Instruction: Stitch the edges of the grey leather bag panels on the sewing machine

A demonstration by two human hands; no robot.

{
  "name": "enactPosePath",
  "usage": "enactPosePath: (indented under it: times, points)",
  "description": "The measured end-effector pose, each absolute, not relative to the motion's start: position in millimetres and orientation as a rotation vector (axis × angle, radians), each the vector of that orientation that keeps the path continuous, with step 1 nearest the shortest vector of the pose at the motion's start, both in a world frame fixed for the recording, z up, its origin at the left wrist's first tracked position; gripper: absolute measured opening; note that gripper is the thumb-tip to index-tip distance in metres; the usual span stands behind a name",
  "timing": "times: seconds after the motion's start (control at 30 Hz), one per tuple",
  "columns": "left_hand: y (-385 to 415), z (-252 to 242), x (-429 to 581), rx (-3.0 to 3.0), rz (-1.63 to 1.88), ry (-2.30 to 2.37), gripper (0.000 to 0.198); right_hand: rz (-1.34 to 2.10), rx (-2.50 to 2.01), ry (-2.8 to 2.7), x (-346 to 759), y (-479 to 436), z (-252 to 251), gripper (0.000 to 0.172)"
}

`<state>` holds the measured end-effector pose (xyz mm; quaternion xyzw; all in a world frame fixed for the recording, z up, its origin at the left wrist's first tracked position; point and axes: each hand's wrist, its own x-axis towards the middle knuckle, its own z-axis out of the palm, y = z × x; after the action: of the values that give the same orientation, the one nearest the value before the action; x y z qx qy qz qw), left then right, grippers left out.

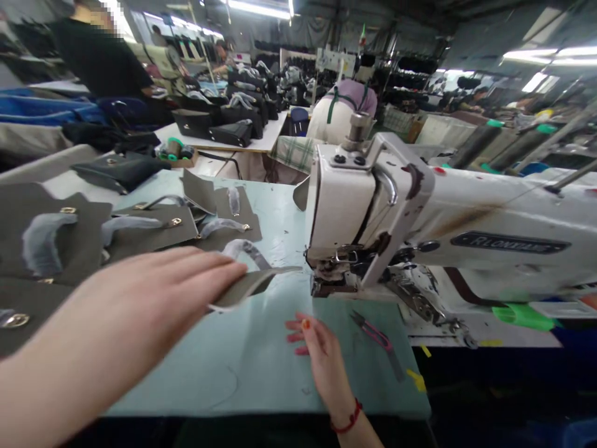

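My left hand (158,289) reaches across the pale green table (252,361), fingers closed on the edge of a dark grey leather piece (247,285), which is lifted toward the sewing machine's needle area (333,274). My right hand (317,354) hovers low over the table near the front, fingers loosely curled with nothing in them; a red cord circles its wrist. Pink thread snips (375,333) lie just right of that hand. The white sewing machine (443,230) stretches off to the right.
Several grey leather flaps with metal clasps (140,227) are stacked at the left. Black bags (224,127) line a table behind. A person in black (100,56) stands at far left, another sits ahead (345,112). Green plastic (522,314) lies under the machine arm.
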<state>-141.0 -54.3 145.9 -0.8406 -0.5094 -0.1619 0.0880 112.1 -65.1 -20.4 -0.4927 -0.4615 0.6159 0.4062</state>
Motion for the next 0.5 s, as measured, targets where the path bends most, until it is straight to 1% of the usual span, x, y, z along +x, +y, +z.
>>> enactPosePath:
  times: [0.03, 0.1, 0.13, 0.2, 0.27, 0.33, 0.43, 0.5]
  points:
    - [-63.1, 138.8, -124.0, -2.49, -0.404, -1.411, 0.045, 1.609, -1.204, -1.121, 110.6, -68.7, -18.5, 0.055]
    - [-79.5, 109.9, -89.6, -2.509, -0.221, -1.31, 0.053, 1.701, -1.115, -1.037, 108.2, -73.4, -14.5, 0.06]
    - [-86.8, 89.6, -74.3, -2.526, -0.107, -1.338, 0.056, 1.724, -1.083, -1.021, 107.6, -74.2, -13.2, 0.062]
    - [-99.3, 44.2, -51.6, -2.565, -0.048, -1.345, 0.058, 1.721, -1.098, -1.081, 107.7, -73.1, -13.8, 0.06]
    - [-109.6, 2.5, -40.7, -2.538, -0.107, -1.437, 0.058, 1.634, -1.183, -1.229, 109.1, -69.1, -18.9, 0.05]
    - [-118.2, -26.7, -38.8, -2.518, -0.271, -1.47, 0.057, 1.515, -1.247, -1.357, 110.4, -63.7, -26.3, 0.039]
    - [-128.8, -42.7, -44.8, -2.499, -0.482, -1.555, 0.06, 1.384, -1.286, -1.391, 107.2, -54.5, -33.2, 0.032]
    - [-135.4, -41.2, -51.8, -2.485, -0.583, -1.646, 0.062, 1.39, -1.286, -1.338, 97.8, -46.9, -32.5, 0.029]
